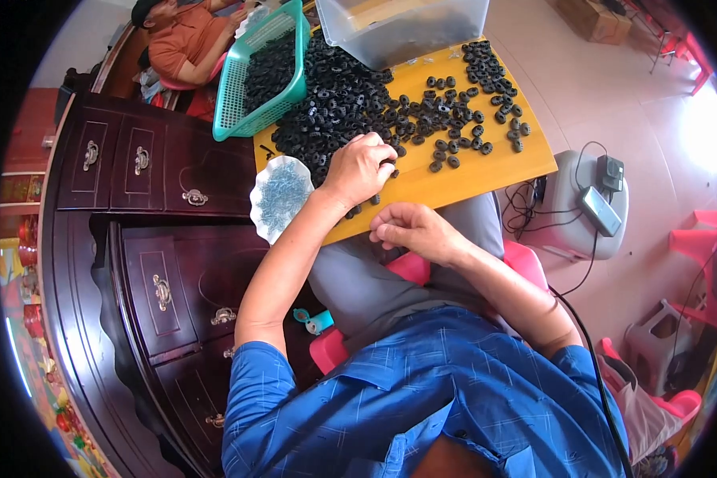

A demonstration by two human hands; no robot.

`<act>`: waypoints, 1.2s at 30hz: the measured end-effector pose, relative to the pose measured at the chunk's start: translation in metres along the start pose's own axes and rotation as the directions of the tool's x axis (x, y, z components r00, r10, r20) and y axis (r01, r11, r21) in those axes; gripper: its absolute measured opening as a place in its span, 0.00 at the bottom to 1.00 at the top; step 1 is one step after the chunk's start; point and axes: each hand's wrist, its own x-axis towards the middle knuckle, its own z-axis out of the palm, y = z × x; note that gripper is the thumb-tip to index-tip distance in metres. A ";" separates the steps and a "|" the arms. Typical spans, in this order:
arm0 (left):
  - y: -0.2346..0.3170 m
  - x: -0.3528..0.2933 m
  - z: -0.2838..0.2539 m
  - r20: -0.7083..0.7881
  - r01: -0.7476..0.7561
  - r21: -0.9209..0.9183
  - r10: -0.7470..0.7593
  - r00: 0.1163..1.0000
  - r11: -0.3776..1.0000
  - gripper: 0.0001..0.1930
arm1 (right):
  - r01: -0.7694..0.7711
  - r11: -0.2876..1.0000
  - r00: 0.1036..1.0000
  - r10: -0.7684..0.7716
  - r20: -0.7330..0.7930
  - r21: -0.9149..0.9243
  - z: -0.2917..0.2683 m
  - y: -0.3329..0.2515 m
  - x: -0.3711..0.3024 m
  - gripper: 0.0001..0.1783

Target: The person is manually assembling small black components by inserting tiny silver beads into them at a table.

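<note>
My left hand (360, 170) is over the near edge of a heap of small black oval parts (319, 95) on a yellow wooden board. Its fingers are bent down toward the parts with the thumb close beside them; what they pinch, if anything, is hidden. Off the board's near edge, above my lap, my right hand (416, 231) is curled with thumb and forefinger together. Anything inside it is too small or covered to make out. A white scalloped dish (256, 209) of tiny bluish pieces sits left of my left forearm.
A green plastic basket (299, 84) of black parts stands at the board's far left, and a clear plastic bin (406, 36) at its far side. More black parts (490, 72) spread toward the right edge. Dark wooden drawers (159, 159) border the left; a seated person (187, 40) is beyond.
</note>
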 end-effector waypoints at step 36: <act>0.034 -0.052 -0.035 -0.020 0.069 -0.920 -0.221 0.975 0.385 0.05 | 0.106 0.923 0.990 -0.064 -0.125 0.371 -0.003 -0.011 -0.002 0.13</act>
